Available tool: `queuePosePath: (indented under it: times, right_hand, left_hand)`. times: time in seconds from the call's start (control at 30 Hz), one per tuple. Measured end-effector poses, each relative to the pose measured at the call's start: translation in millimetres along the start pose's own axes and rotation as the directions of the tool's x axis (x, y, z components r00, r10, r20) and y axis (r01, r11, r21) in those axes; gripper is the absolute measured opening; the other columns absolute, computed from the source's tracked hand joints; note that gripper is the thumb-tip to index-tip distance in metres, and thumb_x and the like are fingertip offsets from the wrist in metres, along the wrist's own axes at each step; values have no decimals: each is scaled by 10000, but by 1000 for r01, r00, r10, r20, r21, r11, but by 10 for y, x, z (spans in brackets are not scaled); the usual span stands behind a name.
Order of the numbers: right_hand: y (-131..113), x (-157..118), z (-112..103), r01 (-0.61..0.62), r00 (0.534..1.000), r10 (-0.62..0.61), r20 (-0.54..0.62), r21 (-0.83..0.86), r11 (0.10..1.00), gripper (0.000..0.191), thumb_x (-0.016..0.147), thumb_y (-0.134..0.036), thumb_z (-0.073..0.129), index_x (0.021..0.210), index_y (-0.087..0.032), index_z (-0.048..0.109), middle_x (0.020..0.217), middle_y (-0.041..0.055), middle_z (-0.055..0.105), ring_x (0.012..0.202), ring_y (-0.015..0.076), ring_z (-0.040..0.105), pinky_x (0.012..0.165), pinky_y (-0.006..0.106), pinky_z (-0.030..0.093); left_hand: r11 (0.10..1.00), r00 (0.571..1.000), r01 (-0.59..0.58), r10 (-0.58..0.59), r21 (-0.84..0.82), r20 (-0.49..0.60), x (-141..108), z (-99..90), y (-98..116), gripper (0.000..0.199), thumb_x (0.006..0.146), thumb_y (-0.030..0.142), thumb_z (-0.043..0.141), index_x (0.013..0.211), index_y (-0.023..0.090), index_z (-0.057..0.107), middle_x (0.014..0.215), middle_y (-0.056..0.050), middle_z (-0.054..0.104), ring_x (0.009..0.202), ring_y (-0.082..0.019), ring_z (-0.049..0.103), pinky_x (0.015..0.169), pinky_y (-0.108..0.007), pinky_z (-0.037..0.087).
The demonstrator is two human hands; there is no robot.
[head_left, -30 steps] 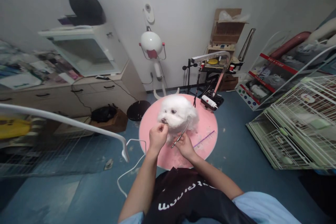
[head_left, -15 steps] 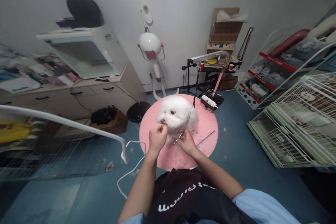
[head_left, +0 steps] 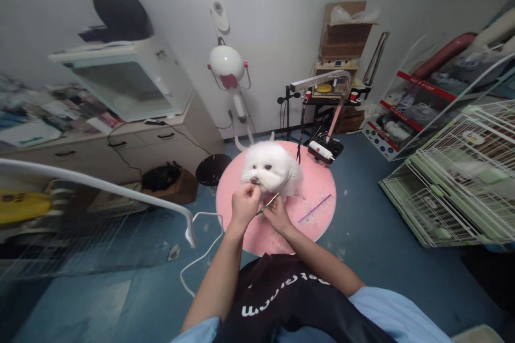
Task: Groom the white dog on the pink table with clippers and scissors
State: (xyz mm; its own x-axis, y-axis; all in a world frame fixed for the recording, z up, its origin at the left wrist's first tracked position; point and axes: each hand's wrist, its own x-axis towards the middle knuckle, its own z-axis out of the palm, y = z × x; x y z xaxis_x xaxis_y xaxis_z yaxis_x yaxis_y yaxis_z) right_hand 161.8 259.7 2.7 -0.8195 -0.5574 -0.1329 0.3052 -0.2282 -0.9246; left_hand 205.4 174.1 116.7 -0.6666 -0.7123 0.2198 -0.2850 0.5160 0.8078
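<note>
A fluffy white dog point(head_left: 267, 163) is on the round pink grooming table point(head_left: 229, 193), its face turned toward me. My left hand point(head_left: 245, 204) is closed in a pinch at the dog's chin, just under the nose. The fingers seem to grip chin fur, though what lies between them is hard to see. In my right hand point(head_left: 277, 215) is a pair of scissors point(head_left: 269, 203), held below the dog's cheek with the blades slanting up to the right. A purple comb point(head_left: 315, 208) lies on the table to the right, among loose fur clippings.
A grooming arm point(head_left: 322, 81) with a hanging black strap point(head_left: 301, 134) rises behind the table. A white bottle point(head_left: 322, 151) lies in a black tray beside it. Wire cages point(head_left: 454, 182) stand at right, a white rail point(head_left: 120, 190) at left, a white dryer point(head_left: 226, 62) behind.
My right hand has moved slightly left and the scissors have swung lower, from near upright beside the cheek to a flatter slant. The dog's head has turned more toward me.
</note>
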Motion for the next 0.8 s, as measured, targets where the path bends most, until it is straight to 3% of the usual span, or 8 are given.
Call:
queuePosePath:
  times: [0.43, 0.8]
  right_hand:
    - [35, 50, 352, 21, 1000, -23, 21, 90, 996, 383, 579, -270, 722, 827, -227, 434, 745, -36, 588, 705, 140, 598, 659, 266, 490]
    - [-102, 27, 152, -33, 995, 26, 101, 71, 997, 395, 553, -236, 711, 833, -220, 433, 732, -43, 606, 710, 145, 630, 669, 278, 527]
  left_hand:
    - [999, 1000, -4, 3, 37, 7, 14, -32, -21, 274, 743, 273, 486, 500, 187, 391, 480, 38, 365, 501, -94, 381, 526, -237, 287]
    - [1000, 1000, -17, 17, 13, 0, -4, -56, -88, 275, 741, 273, 484, 498, 184, 394, 481, 39, 365, 502, -94, 374, 536, -235, 282]
